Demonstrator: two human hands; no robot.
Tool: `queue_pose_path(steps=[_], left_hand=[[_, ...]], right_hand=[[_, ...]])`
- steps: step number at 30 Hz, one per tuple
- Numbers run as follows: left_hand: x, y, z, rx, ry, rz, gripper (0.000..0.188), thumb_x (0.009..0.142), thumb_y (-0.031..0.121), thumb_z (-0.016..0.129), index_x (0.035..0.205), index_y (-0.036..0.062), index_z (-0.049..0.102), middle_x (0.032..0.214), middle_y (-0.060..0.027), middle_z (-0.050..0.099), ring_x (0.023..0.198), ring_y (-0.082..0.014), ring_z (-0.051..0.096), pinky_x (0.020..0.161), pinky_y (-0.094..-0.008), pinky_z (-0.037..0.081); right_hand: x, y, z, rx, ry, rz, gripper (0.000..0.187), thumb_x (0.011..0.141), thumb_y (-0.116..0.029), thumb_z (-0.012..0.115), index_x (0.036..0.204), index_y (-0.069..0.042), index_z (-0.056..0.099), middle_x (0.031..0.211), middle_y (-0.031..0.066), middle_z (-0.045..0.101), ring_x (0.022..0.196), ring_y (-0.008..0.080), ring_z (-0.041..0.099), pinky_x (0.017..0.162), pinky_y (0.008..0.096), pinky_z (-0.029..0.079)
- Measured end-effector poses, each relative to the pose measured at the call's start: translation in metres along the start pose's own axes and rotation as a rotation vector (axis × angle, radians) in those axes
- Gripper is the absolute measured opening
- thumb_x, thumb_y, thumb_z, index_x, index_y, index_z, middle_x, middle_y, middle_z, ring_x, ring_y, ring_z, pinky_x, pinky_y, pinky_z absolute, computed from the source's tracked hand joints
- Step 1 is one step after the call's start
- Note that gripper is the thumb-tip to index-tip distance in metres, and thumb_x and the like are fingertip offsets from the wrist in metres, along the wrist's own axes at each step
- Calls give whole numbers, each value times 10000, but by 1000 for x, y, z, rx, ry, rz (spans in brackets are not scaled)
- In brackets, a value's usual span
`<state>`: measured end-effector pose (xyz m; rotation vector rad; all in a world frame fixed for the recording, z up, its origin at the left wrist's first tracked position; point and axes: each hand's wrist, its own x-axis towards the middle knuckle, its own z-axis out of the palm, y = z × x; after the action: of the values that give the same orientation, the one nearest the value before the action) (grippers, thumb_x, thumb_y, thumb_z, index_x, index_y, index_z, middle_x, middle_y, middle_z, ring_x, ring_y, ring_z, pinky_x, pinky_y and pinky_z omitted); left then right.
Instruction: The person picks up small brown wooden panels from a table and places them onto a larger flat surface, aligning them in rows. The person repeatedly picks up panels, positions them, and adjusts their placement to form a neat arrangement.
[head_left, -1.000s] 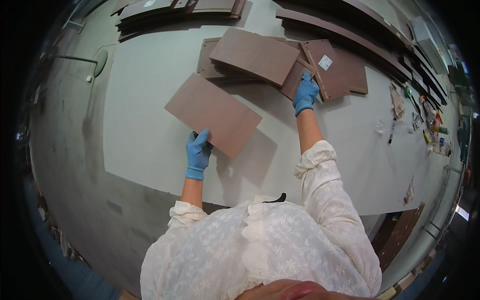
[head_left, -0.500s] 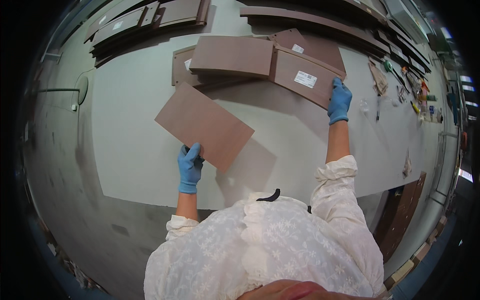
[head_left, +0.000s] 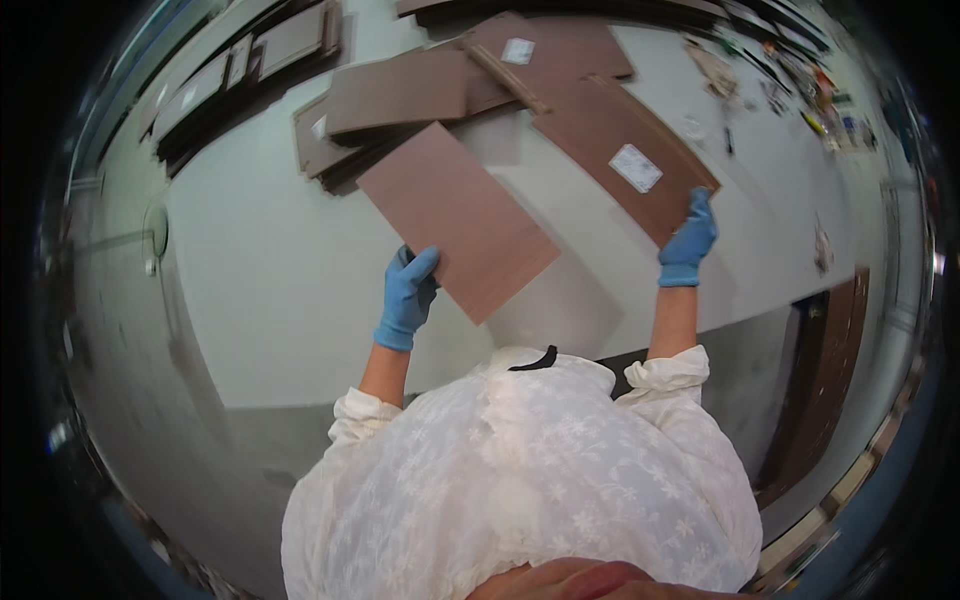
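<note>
Gloved hands: two; by the left hand [head_left: 408, 298] the near left edge of the plain brown panel [head_left: 460, 225] is pinched, thumb uppermost; by the right hand [head_left: 690, 238] the near right end of the labelled brown panel [head_left: 598, 130] is gripped.
Plain brown panel: one, held above the white tabletop [head_left: 260, 300], beyond and to the right of the left fingers.
Labelled brown panel: one, extended far-leftward from the right fingers; one white label [head_left: 635, 168] faces up.
Change: within the last half second, the labelled brown panel has been swung outward from the panel pile [head_left: 400, 95]; whether its far corner is touching cannot be told.
Meaning: one panel per hand is judged nearly separated from the rest.
Panel pile: at least four panels, two labels, beyond the left fingers.
Panel stack [head_left: 290, 48]: farther left beyond those fingers; its panels cannot be counted.
</note>
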<state>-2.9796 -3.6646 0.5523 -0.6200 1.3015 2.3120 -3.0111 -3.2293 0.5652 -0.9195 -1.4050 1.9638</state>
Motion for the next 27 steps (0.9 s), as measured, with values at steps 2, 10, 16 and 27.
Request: queue_pose_path(steps=[2,10,16,27], left_hand=[[6,-11,24,-74,-68,29,338,962,125,713,1264,21,604,1139,-73,689,988,-172,675,852,-321,559],[-9,-61,113,219,-367,-59,388,993,133,690,1340,-7,587,1259,-101,667,1146,-216,644,999,-395,539],[-36,-147,234,277,-489,-192,351,995,151,681,1297,-10,603,1259,-111,670,1136,-230,657,1008,-394,537],[-112,-401,450,289,-831,-632,316,1026,229,627,1261,17,638,1255,-110,692,1178,-251,659,1064,-417,520]], right_hand=[[-14,6,-15,38,55,-81,395,1078,-239,624,1373,22,652,1305,69,686,1208,169,638,1114,368,488],[-93,-24,-87,150,-62,197,404,1013,-349,713,1214,2,712,1004,20,699,849,87,608,752,266,528],[-117,-98,-231,-178,165,-173,328,1016,-294,699,1141,9,688,799,-35,553,782,38,491,651,268,443],[-128,-176,-527,-1040,-85,-1089,603,720,-266,821,1220,43,689,1271,209,716,1044,357,744,908,439,613]])
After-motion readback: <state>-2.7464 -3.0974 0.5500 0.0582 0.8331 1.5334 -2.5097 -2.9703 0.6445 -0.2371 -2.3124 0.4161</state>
